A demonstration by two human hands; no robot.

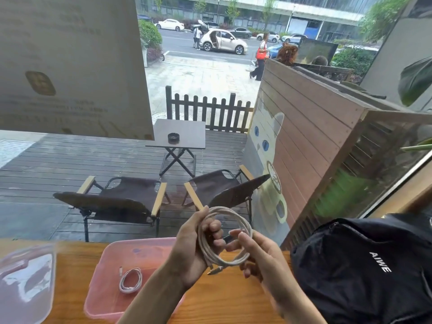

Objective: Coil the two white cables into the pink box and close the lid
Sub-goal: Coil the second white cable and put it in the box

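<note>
Wooden table (222, 300) is set against a window; a deck with folding chairs and a street are seen outside. Pink box (100, 272) sits open on the table, one coiled white cable (131, 279) lying flat inside it. Clear lid (25, 279) lies left of the box, black backpack (364, 265) at right. Second white cable (225, 237) is held as an upright loop above the box's right edge, plug end pointing down-left. Left hand (194, 249) is closed around the loop; right hand (259, 253) fingers (238, 239) pinch its right side.
</note>
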